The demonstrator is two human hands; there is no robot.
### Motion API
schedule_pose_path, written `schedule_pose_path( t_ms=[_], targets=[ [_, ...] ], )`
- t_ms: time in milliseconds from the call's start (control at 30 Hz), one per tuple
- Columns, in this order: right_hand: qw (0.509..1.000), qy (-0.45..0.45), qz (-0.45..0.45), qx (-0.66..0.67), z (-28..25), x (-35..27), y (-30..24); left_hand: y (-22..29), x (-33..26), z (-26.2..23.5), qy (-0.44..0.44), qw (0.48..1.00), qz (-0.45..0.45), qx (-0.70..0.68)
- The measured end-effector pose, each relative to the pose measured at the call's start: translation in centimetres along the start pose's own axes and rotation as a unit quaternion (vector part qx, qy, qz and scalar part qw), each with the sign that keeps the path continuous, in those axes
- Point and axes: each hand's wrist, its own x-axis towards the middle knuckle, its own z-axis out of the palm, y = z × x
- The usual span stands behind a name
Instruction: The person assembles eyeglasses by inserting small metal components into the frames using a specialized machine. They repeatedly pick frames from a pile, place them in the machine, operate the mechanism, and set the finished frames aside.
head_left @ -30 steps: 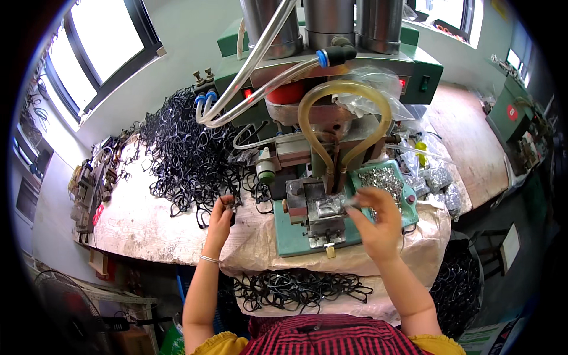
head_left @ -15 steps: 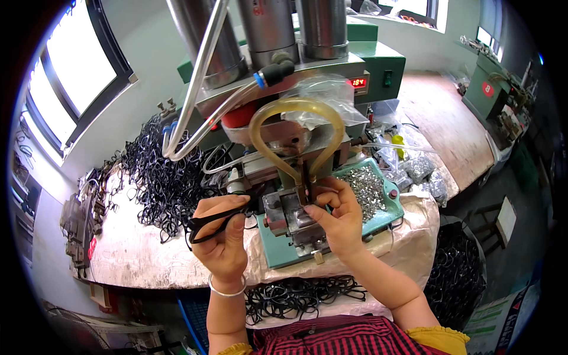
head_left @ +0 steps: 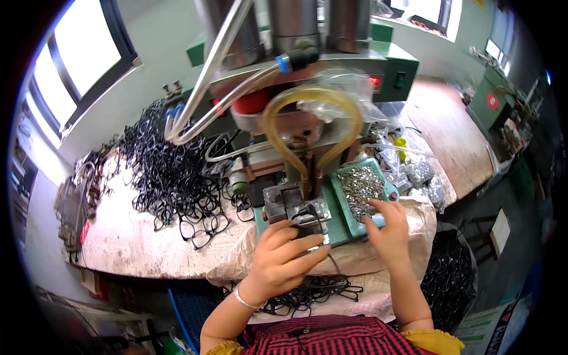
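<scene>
My left hand (head_left: 283, 259), with a bangle at its wrist, is in front of the press's metal fixture (head_left: 275, 204). Its fingers are closed on a black eyeglass frame (head_left: 309, 214), partly hidden behind them; a thin dark piece trails down beside the fingertips. To the right, my right hand (head_left: 390, 231) reaches over the near edge of a green tray (head_left: 349, 220) that holds small shiny metal parts (head_left: 361, 188). Its thumb and forefinger are apart, and I see nothing between them. A looped yellowish tube (head_left: 313, 93) comes down to the fixture.
A large heap of black eyeglass frames (head_left: 165, 171) covers the table's left side. More frames (head_left: 316, 291) lie at the near edge before me. Plastic bags of small parts (head_left: 419, 170) stand right of the tray. A dark-filled sack (head_left: 447, 278) sits below, by a stool (head_left: 500, 234).
My left hand has moved right and nearer with the eyeglass frame, in front of the fixture. My right hand has left the fixture for the parts tray. The view has shifted slightly.
</scene>
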Motion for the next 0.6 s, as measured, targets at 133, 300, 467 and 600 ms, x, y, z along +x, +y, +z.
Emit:
schedule_pose_path(
  t_ms=[133, 300, 467, 600],
  targets=[
    [0.993, 0.047, -0.016, -0.103, 2.4, -1.0, 5.5, -0.9, -0.2, 0.7, -0.009, 1.0, -0.001, -0.029],
    [0.994, 0.085, -0.054, -0.035, 3.3, 2.7, 4.5, -0.8, -0.2, 0.1, -0.017, 0.999, -0.023, -0.03],
    [0.997, 0.069, 0.015, -0.011, 4.3, 2.7, 5.8, -1.3, -0.4, 0.5, 0.005, 0.998, -0.022, -0.052],
    [0.966, -0.049, -0.236, -0.098, 5.6, 3.3, 3.4, -1.1, -0.8, 0.7, 0.023, 0.998, -0.028, -0.055]
  ],
)
